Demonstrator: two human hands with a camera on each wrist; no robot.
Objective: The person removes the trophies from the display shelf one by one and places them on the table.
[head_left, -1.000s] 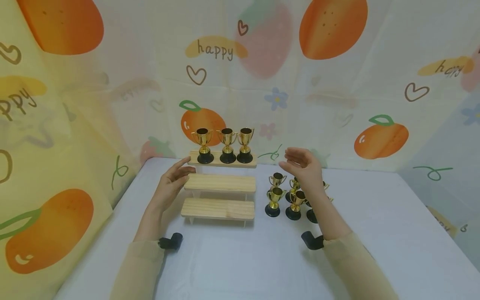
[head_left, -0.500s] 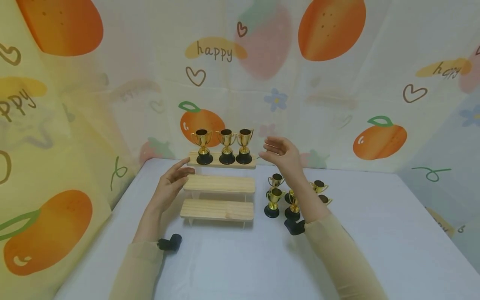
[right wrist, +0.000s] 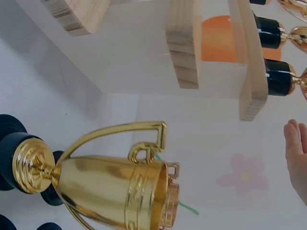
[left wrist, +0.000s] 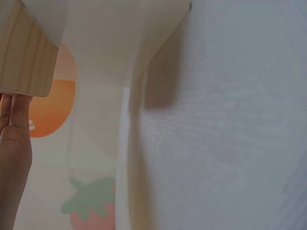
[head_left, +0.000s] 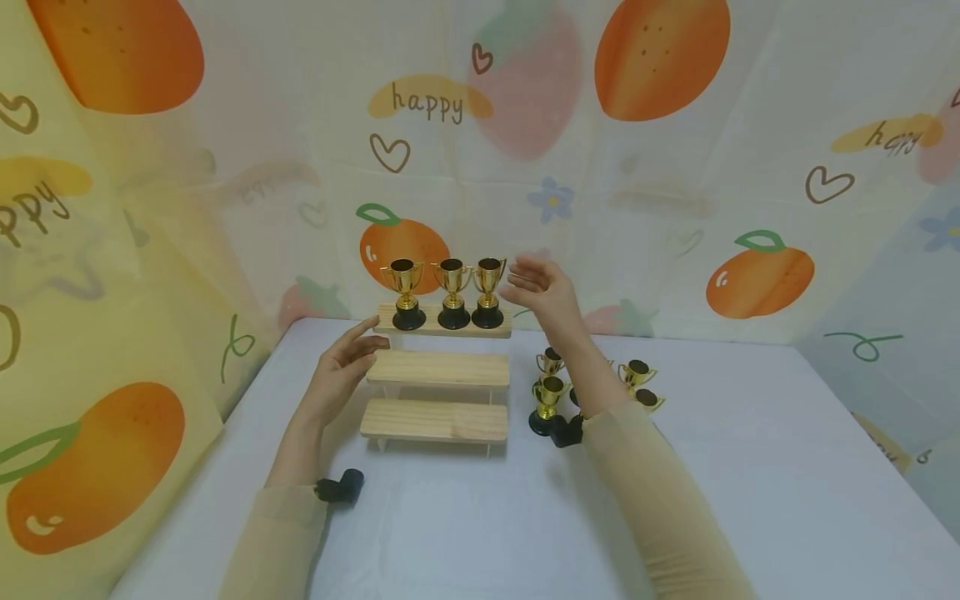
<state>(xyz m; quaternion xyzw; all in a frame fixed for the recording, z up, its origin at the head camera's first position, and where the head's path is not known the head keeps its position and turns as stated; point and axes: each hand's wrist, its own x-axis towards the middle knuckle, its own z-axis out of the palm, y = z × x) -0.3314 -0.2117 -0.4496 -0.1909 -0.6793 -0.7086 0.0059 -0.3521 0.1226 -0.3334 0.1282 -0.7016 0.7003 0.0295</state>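
Note:
Three gold trophy cups with black bases stand upright on the top board of a three-tier wooden stand (head_left: 438, 367). My left hand (head_left: 341, 375) rests at the stand's left side, its fingertips on the ends of the boards; in the left wrist view its fingers (left wrist: 18, 112) touch a board's end (left wrist: 29, 57). Holding nothing, my right hand (head_left: 546, 296) hovers beside the rightmost trophy cup (head_left: 488, 292), fingers loosely bent and pointing left at its handle. The right wrist view has those fingers (right wrist: 295, 143) a little apart from the black base (right wrist: 279, 76) of that cup.
Several more trophy cups (head_left: 548, 398) stand on the white table right of the stand, partly hidden beneath my right forearm. One large gold cup (right wrist: 110, 187) fills the lower left of the right wrist view. A fruit-print cloth (head_left: 637, 183) hangs behind the table.
My right hand has moved left and slightly up, from above the group of cups to beside the top board's rightmost cup. The left hand and the cups stay where they were.

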